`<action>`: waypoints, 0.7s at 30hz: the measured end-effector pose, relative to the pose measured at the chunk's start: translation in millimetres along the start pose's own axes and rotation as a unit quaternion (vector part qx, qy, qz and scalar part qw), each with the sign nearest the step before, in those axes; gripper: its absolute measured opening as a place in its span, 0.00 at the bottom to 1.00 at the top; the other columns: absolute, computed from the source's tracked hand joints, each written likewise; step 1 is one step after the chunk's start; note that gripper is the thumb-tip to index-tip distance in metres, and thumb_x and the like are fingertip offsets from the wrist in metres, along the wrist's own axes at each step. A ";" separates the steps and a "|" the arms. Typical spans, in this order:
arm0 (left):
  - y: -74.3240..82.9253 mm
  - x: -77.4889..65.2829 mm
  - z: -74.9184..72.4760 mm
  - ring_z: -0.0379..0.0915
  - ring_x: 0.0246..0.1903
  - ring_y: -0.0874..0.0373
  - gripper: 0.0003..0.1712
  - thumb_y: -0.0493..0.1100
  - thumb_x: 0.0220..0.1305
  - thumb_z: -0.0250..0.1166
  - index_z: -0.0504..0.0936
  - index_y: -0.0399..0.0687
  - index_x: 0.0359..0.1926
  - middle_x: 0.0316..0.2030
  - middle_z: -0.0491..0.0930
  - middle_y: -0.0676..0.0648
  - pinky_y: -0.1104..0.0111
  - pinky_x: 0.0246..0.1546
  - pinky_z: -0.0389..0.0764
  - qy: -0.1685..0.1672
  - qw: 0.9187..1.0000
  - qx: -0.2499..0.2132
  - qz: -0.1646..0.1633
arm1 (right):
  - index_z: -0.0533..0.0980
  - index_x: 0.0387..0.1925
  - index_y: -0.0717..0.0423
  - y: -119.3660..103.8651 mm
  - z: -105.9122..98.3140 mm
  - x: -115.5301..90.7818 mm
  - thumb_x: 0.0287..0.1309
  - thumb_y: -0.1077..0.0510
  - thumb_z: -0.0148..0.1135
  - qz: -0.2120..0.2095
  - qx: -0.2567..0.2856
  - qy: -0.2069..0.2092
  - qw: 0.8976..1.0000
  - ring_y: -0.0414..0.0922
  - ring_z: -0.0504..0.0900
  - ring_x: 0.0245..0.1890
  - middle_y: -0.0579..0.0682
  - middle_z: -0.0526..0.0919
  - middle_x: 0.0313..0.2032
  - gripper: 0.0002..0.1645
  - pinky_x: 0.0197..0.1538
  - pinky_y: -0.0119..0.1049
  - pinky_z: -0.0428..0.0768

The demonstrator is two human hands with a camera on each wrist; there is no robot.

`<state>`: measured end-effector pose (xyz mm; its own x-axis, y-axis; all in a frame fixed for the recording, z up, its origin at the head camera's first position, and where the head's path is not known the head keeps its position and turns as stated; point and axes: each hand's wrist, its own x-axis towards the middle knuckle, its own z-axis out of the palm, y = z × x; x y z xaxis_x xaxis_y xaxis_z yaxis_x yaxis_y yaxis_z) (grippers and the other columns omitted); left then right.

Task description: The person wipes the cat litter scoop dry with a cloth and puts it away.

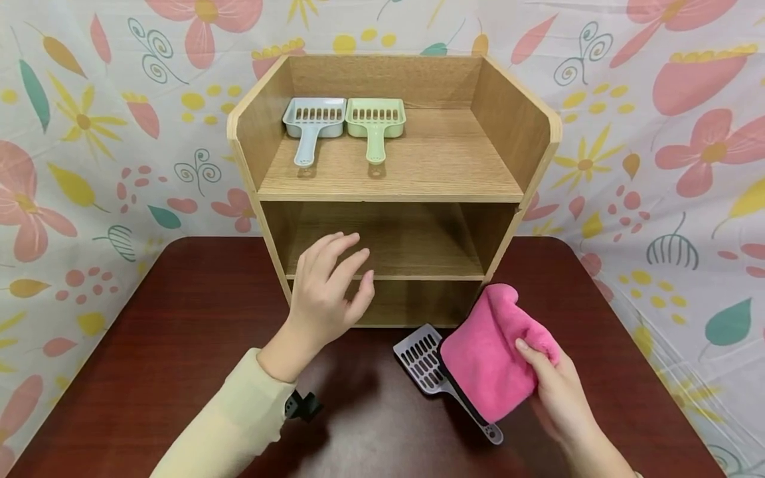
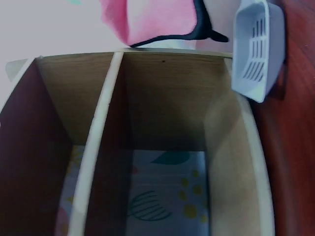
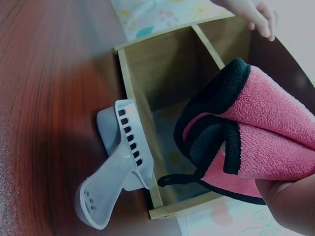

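Right hand [image 1: 558,392] pinches a pink cloth [image 1: 490,352] near its right side, thumb pressed on the upper face; its other fingers are mostly behind the cloth, so their curl is hard to make out. Cloth hangs bunched, dark trim along the edge, in front of the wooden shelf's [image 1: 442,156] lower right corner. Right wrist view shows its folds and a dark loop, but the hand is cut off at the frame edge.

Grey scoop [image 1: 421,358] lies on the dark red table [image 1: 179,332] before the shelf, slotted end toward it. Cloth covers part of the handle from above; can't tell if they touch.

Left hand [image 1: 325,289] is raised in front of the shelf, fingers spread and loosely bent, holding nothing. It blocks part of the middle compartment. Left wrist view misses the hand; right wrist view catches just some fingers at the top edge.

Blue scoop [image 1: 308,139] and green scoop [image 1: 375,141] sit side by side on the top level, toward the left, handles forward. Lowest compartment: dim, partly hidden. Right forearm runs out of frame.
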<state>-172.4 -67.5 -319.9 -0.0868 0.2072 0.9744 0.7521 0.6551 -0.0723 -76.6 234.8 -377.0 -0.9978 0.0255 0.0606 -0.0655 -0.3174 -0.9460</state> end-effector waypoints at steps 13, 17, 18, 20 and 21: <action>13.5 -52.5 11.8 0.78 0.36 0.47 0.13 0.42 0.60 0.58 0.83 0.38 0.38 0.37 0.82 0.42 0.58 0.33 0.76 -0.040 0.994 -0.013 -0.105 | 0.78 0.49 0.49 0.4 -9.8 1.9 0.68 0.67 0.44 -0.022 0.028 -0.002 0.999 0.36 0.82 0.35 0.42 0.83 0.38 0.19 0.38 0.28 0.81; 19.5 -64.7 15.3 0.78 0.35 0.48 0.13 0.42 0.58 0.59 0.83 0.38 0.39 0.36 0.82 0.43 0.59 0.35 0.78 -0.065 0.986 -0.013 -0.155 | 0.78 0.50 0.49 -0.5 -10.7 4.4 0.68 0.67 0.44 -0.031 0.022 0.008 0.999 0.35 0.82 0.36 0.42 0.83 0.39 0.19 0.38 0.27 0.80; 21.1 -67.5 16.1 0.78 0.35 0.48 0.13 0.41 0.57 0.60 0.83 0.39 0.40 0.36 0.82 0.43 0.59 0.36 0.78 -0.075 0.983 -0.013 -0.169 | 0.78 0.49 0.49 -0.7 -10.7 4.9 0.68 0.67 0.44 -0.033 0.021 0.010 0.999 0.36 0.82 0.35 0.42 0.83 0.39 0.19 0.38 0.27 0.80; 25.3 -72.6 16.8 0.79 0.37 0.49 0.14 0.41 0.55 0.62 0.82 0.40 0.41 0.37 0.82 0.43 0.59 0.39 0.79 -0.103 0.973 -0.018 -0.204 | 0.78 0.49 0.50 -0.9 -10.9 5.6 0.68 0.67 0.44 -0.035 0.023 0.010 0.999 0.35 0.82 0.35 0.42 0.83 0.39 0.19 0.38 0.27 0.80; 27.7 -75.1 17.2 0.79 0.37 0.49 0.14 0.41 0.54 0.62 0.82 0.40 0.42 0.38 0.82 0.43 0.59 0.40 0.79 -0.118 0.967 -0.023 -0.225 | 0.79 0.49 0.50 -0.9 -11.0 5.8 0.68 0.67 0.44 -0.036 0.023 0.010 0.999 0.35 0.82 0.35 0.42 0.83 0.39 0.19 0.38 0.27 0.80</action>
<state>-156.2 -52.4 -398.7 -0.5543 0.0725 0.8291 0.6317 0.6853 0.3624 -82.2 245.7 -379.2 -0.9902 0.0679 0.1221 -0.1383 -0.3570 -0.9238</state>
